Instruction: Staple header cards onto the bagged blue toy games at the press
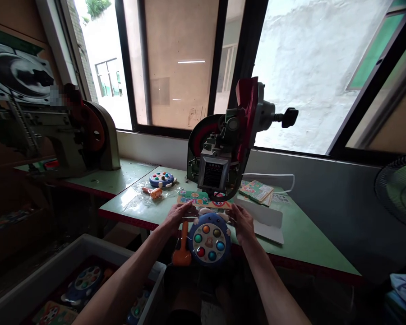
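Note:
A round blue toy [209, 242] with coloured buttons sits in a clear bag with an orange toy hammer [183, 249], hanging over the green table's [301, 243] front edge. A printed header card [200, 199] tops the bag and lies under the head of a red and green press machine [223, 149]. My left hand [176, 216] grips the bag's upper left corner, fingers closed. My right hand [242, 222] grips the upper right corner the same way.
A second blue toy [161, 179] and an orange piece in plastic [153, 192] lie at the table's far left. Printed cards [257, 190] and a white tray [267, 221] sit right of the press. A bin [47, 280] of toys stands lower left; another machine [84, 135] left; fan [399, 189] right.

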Demonstrator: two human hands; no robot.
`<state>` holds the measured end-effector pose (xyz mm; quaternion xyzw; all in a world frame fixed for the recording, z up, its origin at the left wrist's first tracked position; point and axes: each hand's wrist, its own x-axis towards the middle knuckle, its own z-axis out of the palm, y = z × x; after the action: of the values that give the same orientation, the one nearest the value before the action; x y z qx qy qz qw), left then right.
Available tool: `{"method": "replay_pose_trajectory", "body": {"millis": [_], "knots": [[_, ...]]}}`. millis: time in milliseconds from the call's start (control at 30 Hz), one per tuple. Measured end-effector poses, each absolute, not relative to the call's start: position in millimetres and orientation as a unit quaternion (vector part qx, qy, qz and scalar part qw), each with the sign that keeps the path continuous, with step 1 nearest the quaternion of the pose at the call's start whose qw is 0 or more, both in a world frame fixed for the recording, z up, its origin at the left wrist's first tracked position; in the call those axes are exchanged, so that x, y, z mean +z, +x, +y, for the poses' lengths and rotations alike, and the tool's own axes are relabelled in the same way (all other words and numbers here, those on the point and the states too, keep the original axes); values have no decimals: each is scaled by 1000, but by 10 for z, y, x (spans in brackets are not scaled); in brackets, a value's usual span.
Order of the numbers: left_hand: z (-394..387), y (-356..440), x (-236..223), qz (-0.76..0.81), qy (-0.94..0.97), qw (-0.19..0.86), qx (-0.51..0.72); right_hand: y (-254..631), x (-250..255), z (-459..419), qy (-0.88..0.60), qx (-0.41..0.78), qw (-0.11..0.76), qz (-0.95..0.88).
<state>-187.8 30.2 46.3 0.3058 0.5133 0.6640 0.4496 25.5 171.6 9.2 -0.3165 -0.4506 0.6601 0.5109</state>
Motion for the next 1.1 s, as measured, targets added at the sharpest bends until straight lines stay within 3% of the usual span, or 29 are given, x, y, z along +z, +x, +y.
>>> {"method": "replay_pose_trajectory", "body": {"millis": [133,800,1100], "knots": [[167,-2008,497,514,289,429,685,176,-16,1442,-286,656,441,-541],[-197,-2186,455,506,259,421,707,-140,1,1212,-296,623,450,-567],[-1703,-2743,123,650,227,262,676,472,-285,780,-332,622,348,-618]]}}
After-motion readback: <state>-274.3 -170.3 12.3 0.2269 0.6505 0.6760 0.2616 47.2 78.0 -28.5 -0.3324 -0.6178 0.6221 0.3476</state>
